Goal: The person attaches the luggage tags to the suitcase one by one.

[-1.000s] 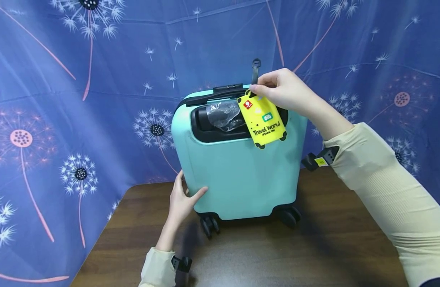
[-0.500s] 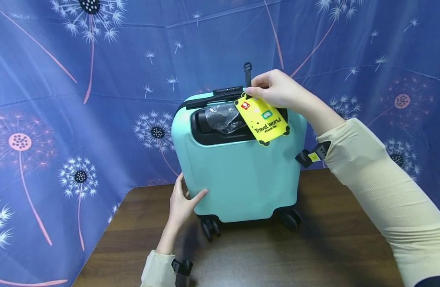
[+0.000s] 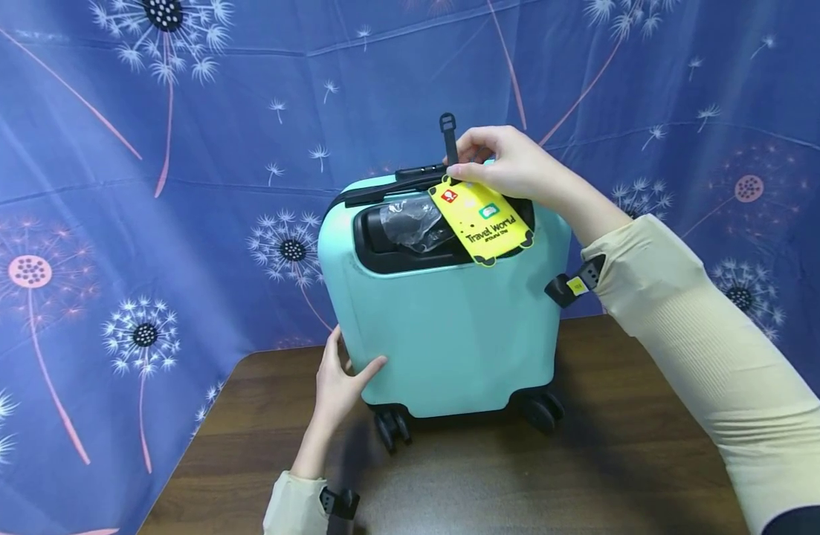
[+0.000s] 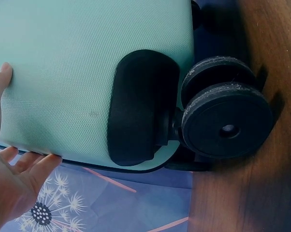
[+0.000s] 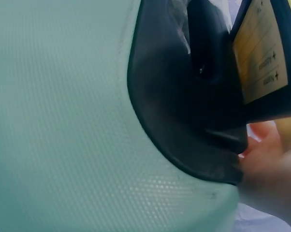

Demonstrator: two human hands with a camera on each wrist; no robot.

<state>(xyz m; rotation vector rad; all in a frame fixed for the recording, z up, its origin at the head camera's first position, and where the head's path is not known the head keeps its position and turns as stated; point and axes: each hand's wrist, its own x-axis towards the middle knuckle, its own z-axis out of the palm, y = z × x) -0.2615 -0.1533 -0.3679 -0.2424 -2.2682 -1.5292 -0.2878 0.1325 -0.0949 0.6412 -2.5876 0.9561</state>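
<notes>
A mint-green suitcase (image 3: 450, 334) stands upright on its black wheels (image 3: 540, 413). My left hand (image 3: 336, 386) grips its lower left side, thumb on the front face and fingers round toward the back edge; the left wrist view shows these fingertips (image 4: 51, 162) at the shell's seam. At the top right, my right hand (image 3: 506, 163) pinches the black strap (image 3: 449, 140) of a yellow luggage tag (image 3: 479, 217). The strap's buckle end points up, free above the fingers. The tag, printed "Travel World", hangs aslant before the suitcase's black handle recess. Its lined back card (image 5: 264, 58) shows in the right wrist view.
Clear plastic wrap (image 3: 410, 221) covers part of the telescopic handle in the recess. A black top handle (image 3: 383, 192) and lock (image 3: 419, 172) lie left of the tag. Under the wheels is a brown wooden table (image 3: 463, 483), with a blue dandelion-print cloth (image 3: 262, 111) behind.
My right hand has moved left along the suitcase top with the tag and strap, and the tag has swung to a flatter slant. The left hand keeps its grip.
</notes>
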